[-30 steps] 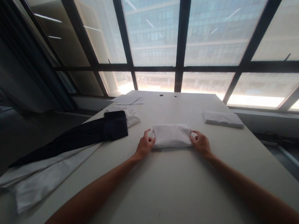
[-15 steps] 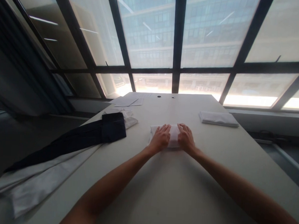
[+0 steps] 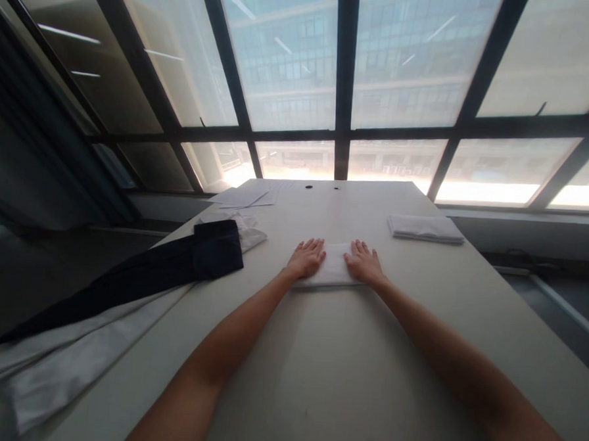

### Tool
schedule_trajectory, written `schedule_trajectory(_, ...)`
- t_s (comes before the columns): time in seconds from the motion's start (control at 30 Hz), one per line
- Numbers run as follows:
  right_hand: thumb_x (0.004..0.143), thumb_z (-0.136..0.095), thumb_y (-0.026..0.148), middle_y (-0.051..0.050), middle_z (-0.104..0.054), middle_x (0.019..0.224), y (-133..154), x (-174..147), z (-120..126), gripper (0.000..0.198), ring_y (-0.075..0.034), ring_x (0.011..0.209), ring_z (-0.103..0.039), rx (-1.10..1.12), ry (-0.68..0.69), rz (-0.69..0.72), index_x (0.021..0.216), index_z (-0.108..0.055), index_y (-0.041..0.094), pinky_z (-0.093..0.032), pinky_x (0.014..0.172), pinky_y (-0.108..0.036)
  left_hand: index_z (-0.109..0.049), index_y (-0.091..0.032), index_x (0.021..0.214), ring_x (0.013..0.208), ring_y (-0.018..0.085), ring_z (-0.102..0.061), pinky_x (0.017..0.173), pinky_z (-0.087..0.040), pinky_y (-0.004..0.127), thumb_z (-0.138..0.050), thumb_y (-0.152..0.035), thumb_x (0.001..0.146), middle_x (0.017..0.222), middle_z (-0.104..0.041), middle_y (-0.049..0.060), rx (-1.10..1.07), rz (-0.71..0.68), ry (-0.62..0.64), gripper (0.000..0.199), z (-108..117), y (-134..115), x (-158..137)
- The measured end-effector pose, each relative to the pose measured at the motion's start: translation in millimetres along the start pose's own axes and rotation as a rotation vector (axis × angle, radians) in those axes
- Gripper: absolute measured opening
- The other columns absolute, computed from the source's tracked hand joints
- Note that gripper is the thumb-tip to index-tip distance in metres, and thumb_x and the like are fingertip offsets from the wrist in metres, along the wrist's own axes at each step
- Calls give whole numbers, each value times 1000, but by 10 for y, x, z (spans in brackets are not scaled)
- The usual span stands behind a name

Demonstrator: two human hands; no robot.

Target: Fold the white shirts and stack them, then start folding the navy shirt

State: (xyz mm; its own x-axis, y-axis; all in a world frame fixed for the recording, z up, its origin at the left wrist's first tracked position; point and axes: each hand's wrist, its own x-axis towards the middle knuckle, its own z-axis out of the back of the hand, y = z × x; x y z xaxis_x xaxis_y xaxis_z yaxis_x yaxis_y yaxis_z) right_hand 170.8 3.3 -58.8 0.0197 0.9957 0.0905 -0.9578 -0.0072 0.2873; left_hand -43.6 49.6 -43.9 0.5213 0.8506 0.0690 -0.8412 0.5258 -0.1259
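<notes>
A folded white cloth (image 3: 333,267) lies flat on the white table (image 3: 347,355) in front of me. My left hand (image 3: 307,257) rests palm down on its left part, fingers stretched forward and apart. On the right part my right hand (image 3: 364,261) lies flat in the same way, its fingers spread. The middle of the cloth shows between the two hands; its side edges are partly covered by them.
Another folded white cloth (image 3: 425,229) lies to the right. Dark navy clothing (image 3: 218,249) and white fabric (image 3: 84,374) hang over the table's left edge. Paper sheets (image 3: 244,197) lie at the far left. Large windows (image 3: 297,63) stand behind the table.
My hands have moved apart, the left one outward to the left, and now lie flatter on the cloth with fingers more spread. More of the cloth's middle shows. The view has shifted slightly.
</notes>
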Motion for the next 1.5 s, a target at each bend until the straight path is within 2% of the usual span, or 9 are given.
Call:
schedule_trajectory(0.17, 107, -23, 39, -20, -27, 166, -303, 45, 102, 60, -32, 154, -20, -18, 19, -96, 153, -40, 6, -17, 120, -57, -42, -13, 154, 140, 25, -45, 118, -30, 39, -27, -36, 107, 153, -50, 15, -33, 56, -20, 54, 103, 229, -35)
schedule_trajectory(0.43, 100, -39, 25, -18, -64, 127, -344, -382, 402, 35, -29, 121, -54, -8, -395, -86, 119, -66, 14, -39, 100, -38, -75, -18, 100, 93, 22, -69, 81, -48, 27, -56, -44, 96, 101, -76, 10, -97, 126, 111, 32, 433, 431, -253)
schedule_trajectory(0.57, 102, -39, 30, -12, -72, 105, -69, -773, 435, 33, -24, 97, -65, 157, -129, -47, 111, -69, 18, -43, 83, -33, -71, -17, 75, 78, 22, -69, 69, -46, 26, -63, -47, 91, 79, -74, 8, -121, 184, 177, 35, 507, 413, -416)
schedule_trajectory(0.67, 103, -40, 41, -12, -74, 112, 98, -974, 350, 41, -25, 100, -67, 237, 55, 27, 127, -64, 18, -45, 84, -33, -65, -17, 63, 62, 19, -66, 61, -46, 27, -60, -53, 92, 60, -67, 5, -268, 246, 250, 46, 478, 250, -620)
schedule_trajectory(0.87, 100, -49, 33, -18, -59, 141, 32, -809, 357, 47, -29, 129, -52, 10, 16, 111, 143, -53, 13, -38, 105, -37, -64, -14, 71, 49, 15, -63, 53, -50, 25, -59, -72, 87, 60, -68, 6, -940, 327, 565, 61, 273, -450, -1073)
schedule_trajectory(0.97, 100, -47, 31, -21, -54, 145, 44, -665, 478, 43, -35, 132, -47, -125, -112, 10, 138, -57, 13, -37, 106, -46, -66, -13, 73, 52, 16, -65, 55, -52, 26, -51, -66, 95, 62, -69, 6, -890, 145, 631, 58, 252, -748, -1110)
schedule_trajectory(1.17, 100, -37, 21, -26, -42, 155, 548, -608, 351, 53, -35, 144, -35, -14, -129, 81, 150, -43, 5, -28, 116, -46, -70, -15, 113, 105, 26, -68, 97, -50, 38, -31, -35, 107, 112, -74, 16, -214, -6, -178, 44, 275, -771, -578)
schedule_trajectory(1.3, 98, -38, 20, -26, -32, 162, 722, -636, 78, 61, -35, 151, -25, 0, -69, 56, 156, -33, 1, -20, 121, -50, -52, -13, 145, 145, 27, -41, 120, -29, 44, -36, -29, 106, 154, -49, 16, -52, -181, -84, 45, 113, -498, -255)
schedule_trajectory(1.5, 102, -35, 45, -26, -25, 165, 543, -856, -1, 72, -35, 154, -20, 0, -97, 70, 157, -31, -2, -11, 124, -48, -31, -23, 160, 156, 29, -18, 124, -17, 55, -20, -49, 108, 167, -27, 8, -37, -90, 36, 59, 18, -125, -146)
